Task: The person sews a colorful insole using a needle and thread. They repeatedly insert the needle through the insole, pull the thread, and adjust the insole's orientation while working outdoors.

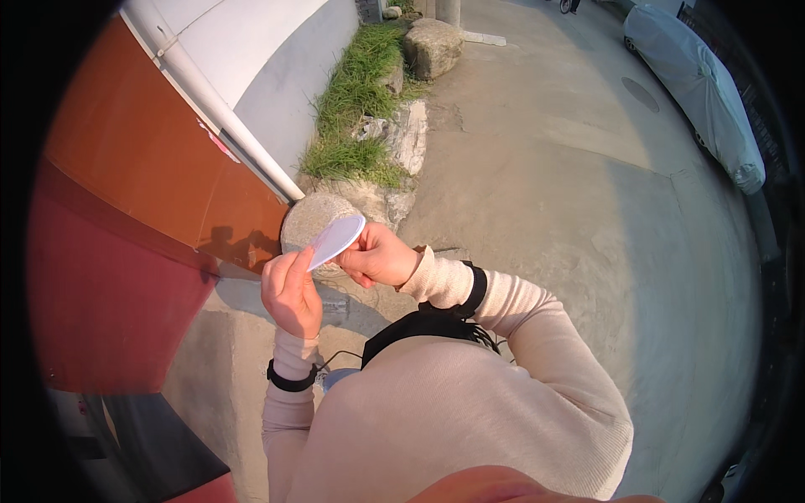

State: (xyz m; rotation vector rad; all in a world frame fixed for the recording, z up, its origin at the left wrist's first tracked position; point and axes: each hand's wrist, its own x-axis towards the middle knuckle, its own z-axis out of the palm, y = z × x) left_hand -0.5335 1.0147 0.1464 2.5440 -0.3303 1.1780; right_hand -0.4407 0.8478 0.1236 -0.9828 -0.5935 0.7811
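Both hands hold a thin, pale round disc [336, 241] in front of my chest, tilted so that its flat face shows. On its near-left edge, my left hand [292, 292] pinches it between thumb and fingers. The curled fingers of my right hand [380, 254] grip the opposite side, and part of the rim is hidden behind them. What the disc is made of, I cannot tell. Just beyond and below it stands a round stone block [314, 217] beside the wall.
An orange-brown wall panel [144, 138] and a white pipe [220, 113] rise on the left. Grass [358, 94] and a boulder [434, 49] line the wall ahead. A covered car [704, 94] stands along the right of the concrete lane [534, 176]. Black straps circle my sleeves.
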